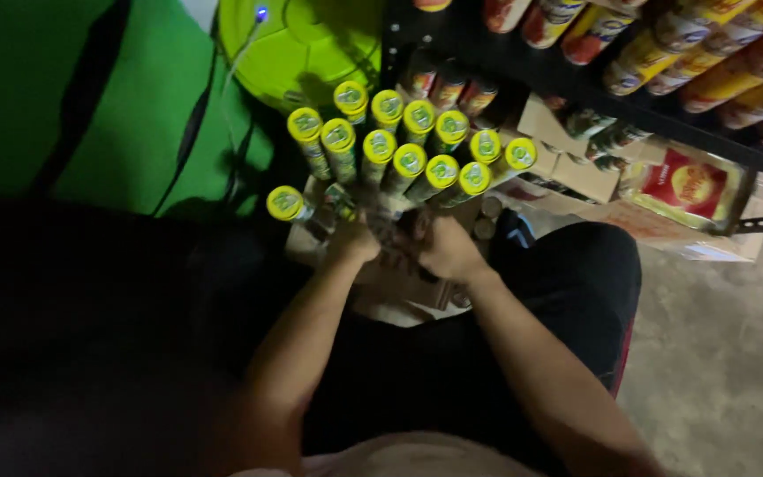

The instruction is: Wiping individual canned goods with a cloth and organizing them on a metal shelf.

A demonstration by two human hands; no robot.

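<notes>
Both the left hand (pixel 352 240) and right hand (pixel 446 247) clutch a fanned bunch of yellow-capped tubes (pixel 399 163) by their bases; light, stiff, probably slippery, likeliest to splay apart.

Head-worn view, steeply downward and close over the lap, shelf (pixel 593 88) ahead.

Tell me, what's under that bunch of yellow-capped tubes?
Both hands, left hand and right hand, grip the yellow-capped tubes from below. A cardboard box lies beneath; its contents are hidden.
</notes>
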